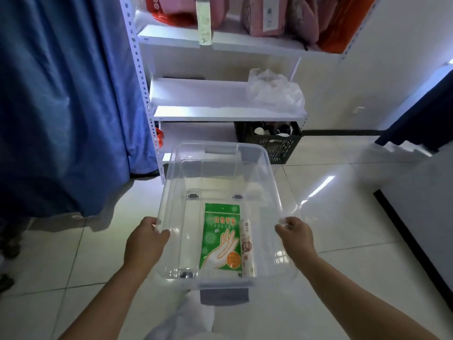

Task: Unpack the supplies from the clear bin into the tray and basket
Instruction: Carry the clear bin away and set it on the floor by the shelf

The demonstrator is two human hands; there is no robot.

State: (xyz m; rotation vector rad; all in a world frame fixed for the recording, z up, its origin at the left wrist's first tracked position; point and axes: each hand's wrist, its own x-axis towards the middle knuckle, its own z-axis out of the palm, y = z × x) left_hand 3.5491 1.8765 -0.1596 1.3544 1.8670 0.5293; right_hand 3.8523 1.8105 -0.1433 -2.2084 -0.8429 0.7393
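Left hand (144, 241), right hand (295, 238) gripping one clear bin (171, 192): one green packet (220, 236), one roll (247, 246)

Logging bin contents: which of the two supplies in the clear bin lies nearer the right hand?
The slim white roll, against the right edge of the flat green glove packet, lies nearer the right hand.

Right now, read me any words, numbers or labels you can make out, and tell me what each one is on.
"2": handwritten at the bottom of the white paper strip hanging over the shelf edge.
"ee": white letters on the red bag on the top shelf, cut off.
Green glove packet in the clear bin: large Chinese characters, too blurred to read.
Roll beside it: print too small.
Pink packages' labels: unreadable.
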